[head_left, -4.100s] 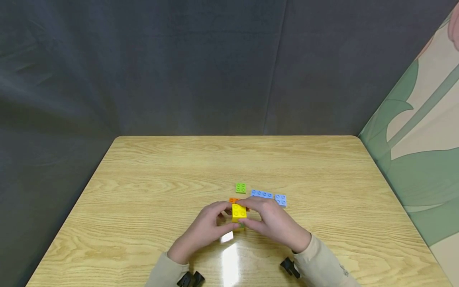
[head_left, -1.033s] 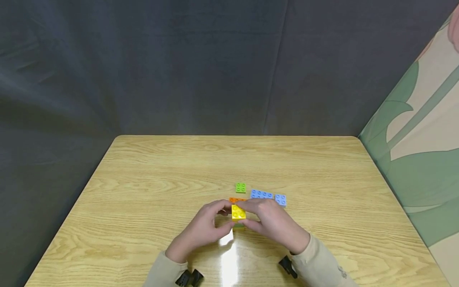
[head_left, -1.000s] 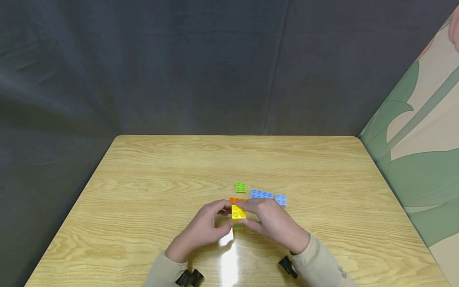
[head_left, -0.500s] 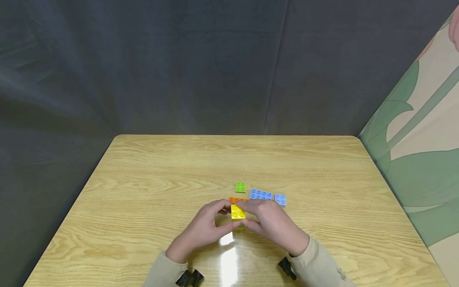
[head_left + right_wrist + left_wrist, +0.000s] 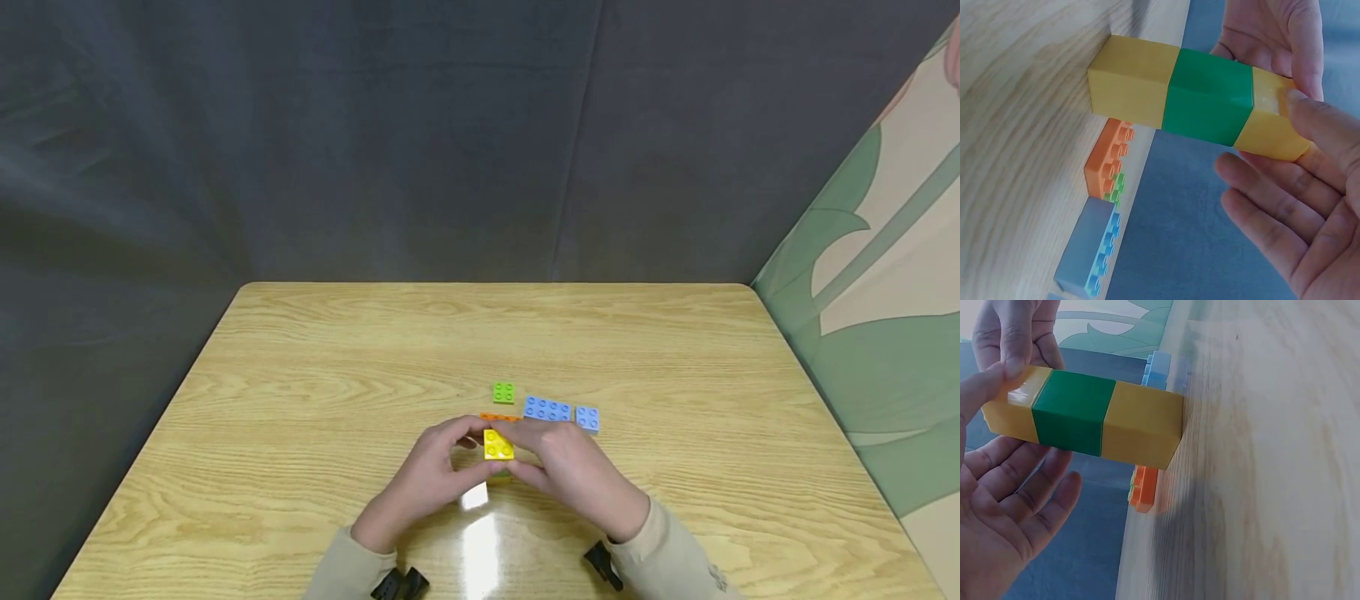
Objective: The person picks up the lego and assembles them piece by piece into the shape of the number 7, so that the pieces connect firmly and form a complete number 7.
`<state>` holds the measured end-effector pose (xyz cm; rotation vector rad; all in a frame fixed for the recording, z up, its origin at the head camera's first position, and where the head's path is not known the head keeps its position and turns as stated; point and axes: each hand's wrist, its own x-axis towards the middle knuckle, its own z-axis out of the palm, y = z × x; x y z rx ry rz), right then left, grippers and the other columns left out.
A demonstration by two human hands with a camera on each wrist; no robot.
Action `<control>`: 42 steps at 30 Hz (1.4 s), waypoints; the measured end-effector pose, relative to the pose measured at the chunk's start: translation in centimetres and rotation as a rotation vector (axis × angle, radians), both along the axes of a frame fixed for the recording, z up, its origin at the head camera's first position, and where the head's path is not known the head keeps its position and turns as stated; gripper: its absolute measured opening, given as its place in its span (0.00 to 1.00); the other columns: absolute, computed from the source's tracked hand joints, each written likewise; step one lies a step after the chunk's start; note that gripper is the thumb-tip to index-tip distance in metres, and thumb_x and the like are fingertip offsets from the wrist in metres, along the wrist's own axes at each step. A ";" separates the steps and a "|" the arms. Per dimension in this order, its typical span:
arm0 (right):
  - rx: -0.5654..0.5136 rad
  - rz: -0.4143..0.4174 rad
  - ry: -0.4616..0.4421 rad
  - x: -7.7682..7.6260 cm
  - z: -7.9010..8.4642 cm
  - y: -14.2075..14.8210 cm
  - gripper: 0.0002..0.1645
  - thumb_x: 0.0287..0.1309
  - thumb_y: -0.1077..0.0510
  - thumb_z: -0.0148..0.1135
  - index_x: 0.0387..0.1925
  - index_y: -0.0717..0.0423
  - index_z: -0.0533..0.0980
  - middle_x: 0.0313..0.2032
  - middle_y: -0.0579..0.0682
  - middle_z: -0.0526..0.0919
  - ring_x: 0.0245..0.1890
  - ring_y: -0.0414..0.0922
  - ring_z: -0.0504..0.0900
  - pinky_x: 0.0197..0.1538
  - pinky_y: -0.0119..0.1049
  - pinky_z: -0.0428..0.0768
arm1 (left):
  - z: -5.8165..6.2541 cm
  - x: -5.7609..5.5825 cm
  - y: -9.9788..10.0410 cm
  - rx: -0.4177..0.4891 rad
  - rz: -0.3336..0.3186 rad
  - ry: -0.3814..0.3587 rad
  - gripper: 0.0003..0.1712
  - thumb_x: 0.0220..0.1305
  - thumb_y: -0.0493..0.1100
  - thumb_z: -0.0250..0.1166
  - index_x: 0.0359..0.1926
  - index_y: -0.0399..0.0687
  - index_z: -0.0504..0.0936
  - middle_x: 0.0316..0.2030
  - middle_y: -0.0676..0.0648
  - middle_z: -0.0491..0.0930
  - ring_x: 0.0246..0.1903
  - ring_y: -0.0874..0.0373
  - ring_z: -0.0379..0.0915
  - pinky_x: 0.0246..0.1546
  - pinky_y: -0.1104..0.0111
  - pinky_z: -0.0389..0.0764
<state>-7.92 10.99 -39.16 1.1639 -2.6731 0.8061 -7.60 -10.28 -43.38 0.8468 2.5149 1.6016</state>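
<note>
A small stack of three square toy bricks stands upright on the table between the hands: a yellow brick [image 5: 1141, 425] at the bottom, a green brick [image 5: 1075, 411] in the middle and another yellow brick [image 5: 498, 445] on top. My left hand [image 5: 427, 475] pinches the top yellow brick between thumb and fingers from the left. From the right, my right hand [image 5: 573, 467] grips the same brick, its thumb [image 5: 1322, 122] on the near face. In both wrist views, the lower fingers spread out behind the stack. The head view hides most of the two lower bricks.
Just behind the hands lies an orange brick [image 5: 501, 416], partly covered by them. A lime green brick [image 5: 504, 392] sits farther back. To the right are a long blue brick [image 5: 547, 408] and a small blue brick [image 5: 588, 418]. A dark curtain [image 5: 420, 142] hangs behind the wooden table [image 5: 300, 358].
Both hands stay round the stack with only slight shifts. The top yellow brick shows less of its front face than in the oldest frame, and the left thumb lies a little nearer the right thumb.
</note>
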 end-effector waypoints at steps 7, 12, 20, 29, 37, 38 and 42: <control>-0.007 -0.024 0.026 0.3 -0.3 -0.1 0.29 0.54 0.56 0.72 0.57 0.60 0.77 0.52 0.52 0.83 0.49 0.48 0.83 0.49 0.42 0.83 | -0.4 -0.1 0.0 0.015 0.003 0.053 0.20 0.61 0.49 0.70 0.53 0.54 0.78 0.46 0.59 0.81 0.45 0.62 0.76 0.47 0.61 0.82; -0.052 -0.020 -0.004 0.4 -0.4 -0.1 0.31 0.53 0.58 0.73 0.59 0.59 0.76 0.53 0.51 0.82 0.51 0.47 0.82 0.51 0.41 0.82 | -0.3 0.0 0.0 0.013 0.010 0.057 0.19 0.61 0.49 0.70 0.52 0.53 0.79 0.45 0.59 0.81 0.44 0.63 0.77 0.46 0.61 0.82; -0.033 -0.037 -0.149 0.4 -0.2 0.6 0.39 0.52 0.58 0.74 0.66 0.59 0.70 0.58 0.52 0.79 0.51 0.46 0.82 0.52 0.42 0.81 | -0.1 0.0 0.0 0.011 0.006 0.044 0.19 0.60 0.49 0.70 0.51 0.53 0.79 0.46 0.59 0.81 0.45 0.62 0.77 0.47 0.60 0.82; -0.009 -0.089 -0.147 -0.2 -0.5 1.5 0.36 0.51 0.57 0.75 0.62 0.61 0.73 0.56 0.54 0.80 0.55 0.50 0.79 0.57 0.45 0.78 | 0.0 0.0 0.0 0.010 0.008 0.038 0.19 0.59 0.49 0.71 0.50 0.51 0.79 0.46 0.58 0.81 0.45 0.62 0.77 0.47 0.59 0.82; -0.023 -0.127 -0.178 -1.1 -1.2 1.7 0.29 0.52 0.60 0.73 0.56 0.63 0.77 0.51 0.55 0.83 0.47 0.50 0.83 0.49 0.44 0.83 | 0.0 0.1 0.0 0.011 0.027 0.036 0.20 0.58 0.50 0.72 0.50 0.51 0.80 0.46 0.59 0.82 0.45 0.62 0.77 0.47 0.59 0.82; -0.026 -0.126 -0.185 -1.2 -1.4 1.6 0.28 0.53 0.60 0.73 0.55 0.64 0.77 0.50 0.55 0.83 0.45 0.50 0.84 0.48 0.43 0.83 | 0.0 0.1 0.0 0.011 0.029 0.037 0.20 0.58 0.50 0.72 0.50 0.51 0.80 0.46 0.59 0.82 0.45 0.62 0.77 0.47 0.60 0.82; -0.021 -0.128 -0.213 -1.6 -2.0 1.6 0.26 0.54 0.60 0.72 0.54 0.65 0.78 0.48 0.56 0.84 0.41 0.50 0.84 0.44 0.42 0.84 | 0.0 0.1 0.1 0.010 0.033 0.036 0.20 0.58 0.50 0.72 0.50 0.52 0.80 0.46 0.59 0.82 0.45 0.62 0.77 0.47 0.60 0.82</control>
